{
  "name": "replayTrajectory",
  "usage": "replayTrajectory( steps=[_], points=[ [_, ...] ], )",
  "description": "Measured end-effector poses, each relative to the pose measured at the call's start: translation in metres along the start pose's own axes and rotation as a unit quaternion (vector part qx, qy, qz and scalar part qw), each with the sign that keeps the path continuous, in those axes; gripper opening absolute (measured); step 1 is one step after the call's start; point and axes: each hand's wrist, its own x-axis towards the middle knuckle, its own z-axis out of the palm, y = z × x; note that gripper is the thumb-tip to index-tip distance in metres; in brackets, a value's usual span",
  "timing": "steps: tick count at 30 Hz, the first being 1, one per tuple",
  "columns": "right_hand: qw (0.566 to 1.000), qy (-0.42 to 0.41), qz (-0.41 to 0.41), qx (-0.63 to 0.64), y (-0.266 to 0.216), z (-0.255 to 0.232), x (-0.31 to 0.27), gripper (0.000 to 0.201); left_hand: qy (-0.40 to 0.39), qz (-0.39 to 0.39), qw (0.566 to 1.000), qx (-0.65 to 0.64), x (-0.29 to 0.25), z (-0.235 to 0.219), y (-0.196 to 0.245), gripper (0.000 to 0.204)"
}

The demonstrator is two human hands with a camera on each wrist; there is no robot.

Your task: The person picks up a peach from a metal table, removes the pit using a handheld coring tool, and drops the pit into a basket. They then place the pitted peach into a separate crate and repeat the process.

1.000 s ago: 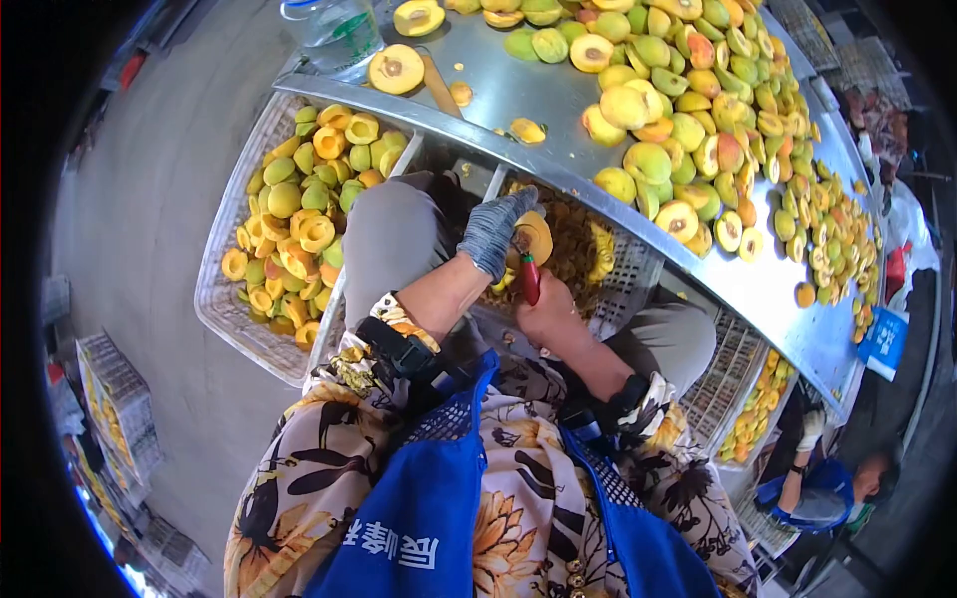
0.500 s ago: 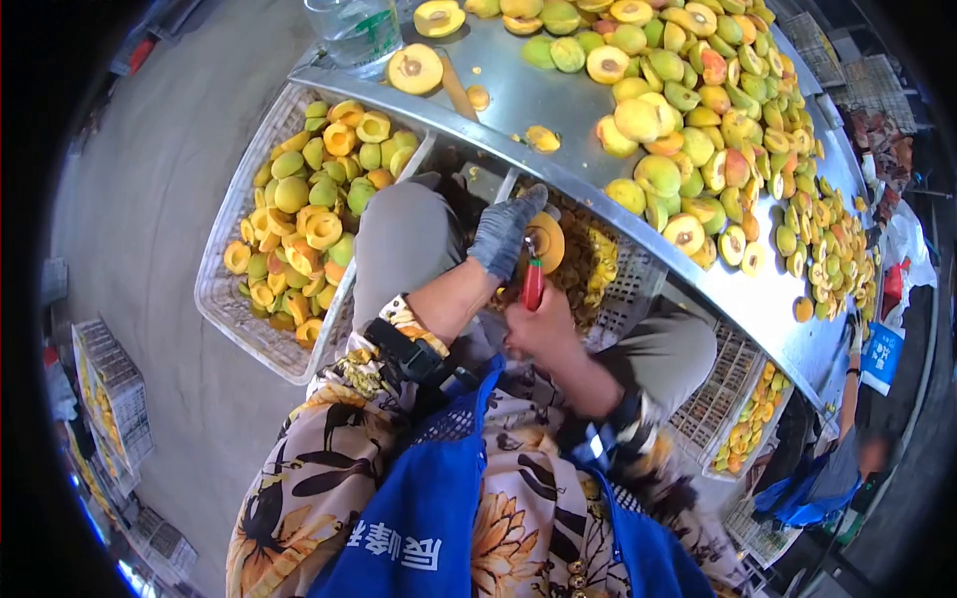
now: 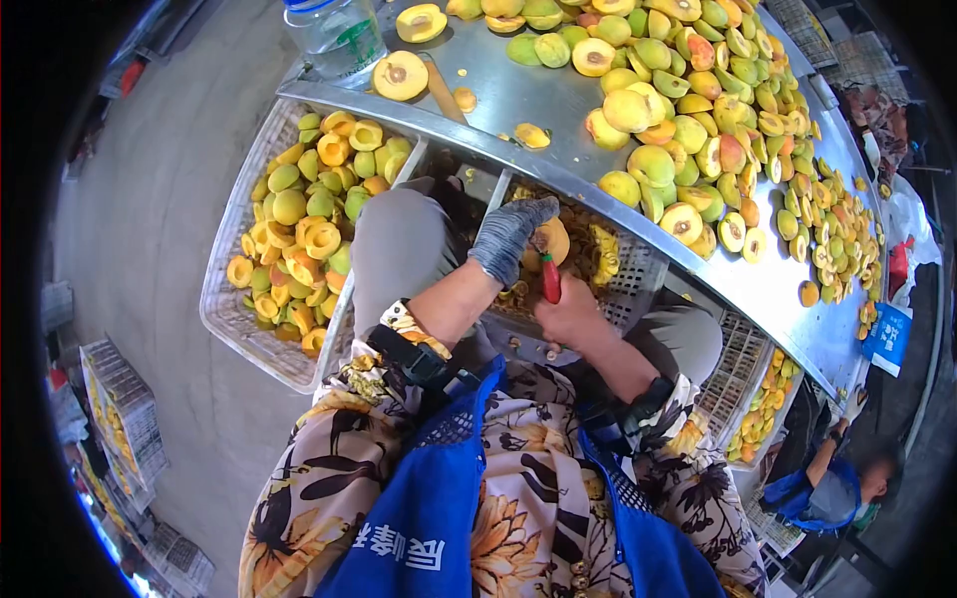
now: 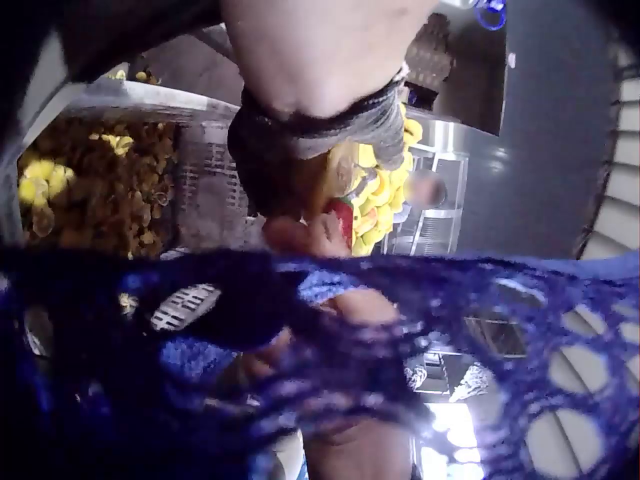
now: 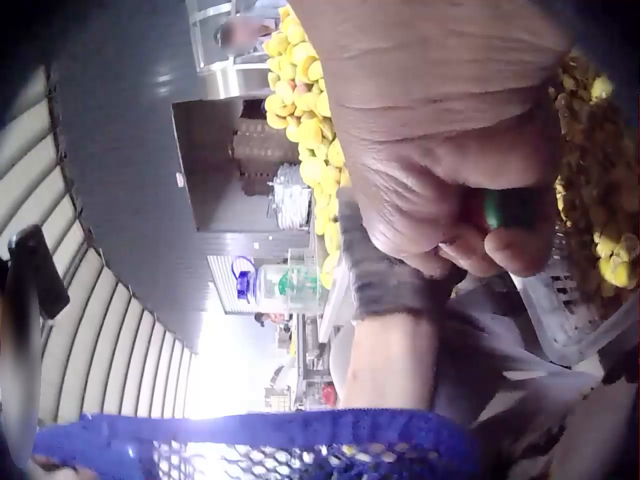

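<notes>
In the head view, my left hand, in a grey knit glove, grips a cut peach half with its yellow flesh exposed. My bare right hand holds a pitting tool by its red handle, the metal tip against the middle of the fruit. Both hands are over a crate of brown pits and scraps between the knees. The right wrist view shows my right fingers curled round the handle's green end. In the left wrist view, blue mesh cloth hides much of the lower half.
A metal table carries a large heap of halved peaches, a water jug and a wooden-handled tool. At left stands a white crate of pitted halves. Another person works at the lower right.
The pitting tool and my right hand have shifted right and tilted round the peach half. My left hand keeps its grip on the fruit. The other person's arm has moved.
</notes>
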Motion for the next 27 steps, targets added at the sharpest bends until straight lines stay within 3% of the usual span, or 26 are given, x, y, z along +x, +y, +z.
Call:
replayTrajectory(
  steps=[2,4,6,7,8,9,10,11,13,14,15,16,18,19,20,21,23,24,25,27],
  points=[
    [0.997,0.035,0.035,-0.051,-0.005,0.008,-0.003,0.018,0.044,0.016,0.995,0.084,-0.003,0.002,0.003,0.024],
    [0.964,-0.062,0.059,0.251,-0.015,0.011,-0.014,0.021,0.049,0.012,0.994,0.094,-0.005,0.005,0.011,0.023],
    [0.951,-0.073,0.068,0.294,-0.019,0.016,-0.019,0.019,0.053,0.003,0.993,0.105,-0.007,0.005,0.014,0.022],
    [0.937,-0.083,0.075,0.331,-0.020,0.018,-0.019,0.018,0.033,0.054,0.981,0.183,-0.008,0.003,0.015,0.022],
    [0.937,-0.084,0.077,0.332,-0.014,0.021,-0.013,0.018,0.014,0.104,0.960,0.260,-0.009,0.001,0.015,0.021],
    [0.982,-0.015,0.014,0.186,-0.002,0.023,-0.002,0.014,0.014,0.103,0.960,0.260,-0.007,0.001,0.013,0.021],
    [0.997,0.056,-0.048,0.035,0.009,0.025,0.006,0.011,0.035,0.075,0.986,0.143,-0.004,0.002,0.008,0.019],
    [0.997,0.058,-0.046,0.037,0.015,0.023,0.009,0.011,0.054,0.047,0.997,0.024,-0.002,0.004,0.005,0.017],
    [0.992,0.065,-0.092,-0.056,0.018,0.015,0.018,0.018,0.045,0.015,0.999,0.008,0.001,-0.001,0.010,0.017],
    [0.992,0.062,-0.091,-0.057,0.012,0.015,0.008,0.018,0.016,-0.001,0.999,0.032,0.000,-0.004,0.011,0.018],
    [0.993,-0.026,-0.022,0.116,-0.003,0.015,-0.007,0.015,-0.015,-0.015,0.998,0.056,0.000,-0.005,0.012,0.020],
    [0.951,-0.115,0.046,0.284,-0.011,0.014,-0.014,0.013,-0.013,-0.012,0.998,0.056,0.001,-0.004,0.014,0.020],
    [0.960,-0.080,0.039,0.267,-0.009,0.023,-0.015,0.013,-0.052,0.122,0.983,0.125,-0.005,-0.003,0.014,0.021],
    [0.968,-0.042,0.029,0.248,-0.008,0.025,-0.016,0.013,-0.053,0.120,0.983,0.125,-0.007,-0.002,0.010,0.021],
    [0.995,0.030,0.007,0.100,0.008,0.025,0.000,0.012,-0.012,0.102,0.988,0.112,-0.008,0.000,0.007,0.021],
    [0.994,0.035,0.005,0.102,0.005,0.021,0.000,0.012,0.029,0.084,0.991,0.100,-0.007,0.003,0.004,0.021],
    [0.994,-0.013,0.024,0.101,-0.005,0.013,-0.002,0.014,0.014,0.083,0.992,0.096,-0.004,0.001,0.008,0.023],
    [0.976,-0.067,0.050,0.201,-0.019,0.012,-0.014,0.017,-0.018,0.039,0.999,0.009,-0.006,0.002,0.011,0.025],
    [0.977,-0.069,0.048,0.198,-0.018,0.014,-0.013,0.017,-0.047,-0.001,0.996,-0.079,-0.005,0.002,0.016,0.027],
    [0.963,-0.073,0.030,0.258,-0.004,0.022,-0.010,0.017,-0.049,0.033,0.998,-0.016,-0.002,-0.005,0.010,0.031]
  ],
)
